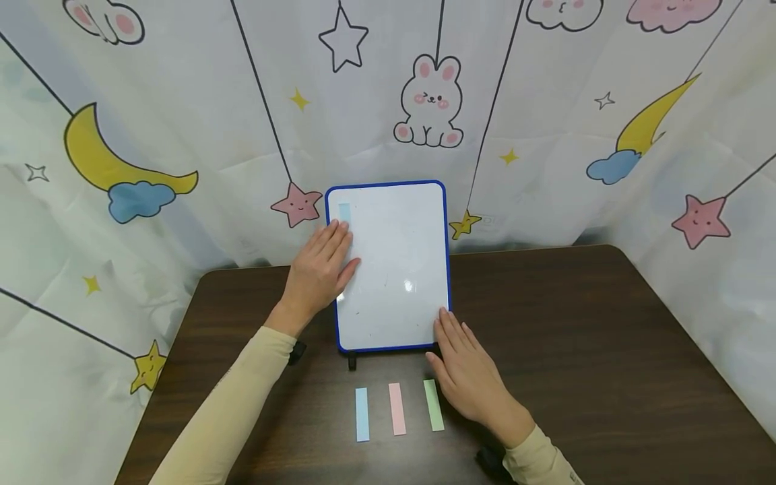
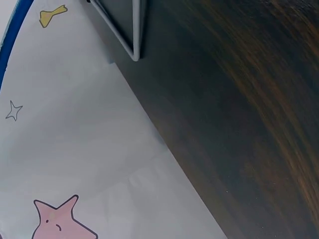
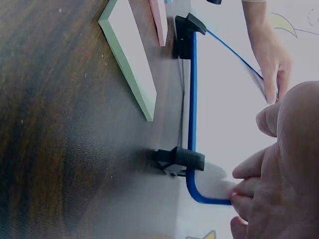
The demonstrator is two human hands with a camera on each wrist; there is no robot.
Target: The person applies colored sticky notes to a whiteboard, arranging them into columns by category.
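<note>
A small whiteboard (image 1: 397, 269) with a blue frame stands upright at the back of the table. My left hand (image 1: 318, 266) lies with straight fingers on the board's upper left, its fingertips at the lower end of a light blue sticky note (image 1: 344, 211). At the board's lower right edge, my right hand (image 1: 469, 370) rests with its fingers extended along the frame. In front of the board lie a blue sticky-note pad (image 1: 362, 414), a pink pad (image 1: 397, 409) and a green pad (image 1: 433, 405), the green one closest to my right hand. The left wrist view shows no hand.
Black clip feet (image 3: 182, 158) hold the board's bottom edge, and a grey wire stand leg (image 2: 135, 35) reaches behind it. Dark wooden table (image 1: 576, 350) extends to both sides. A white printed curtain (image 1: 545, 188) hangs around the table's back and sides.
</note>
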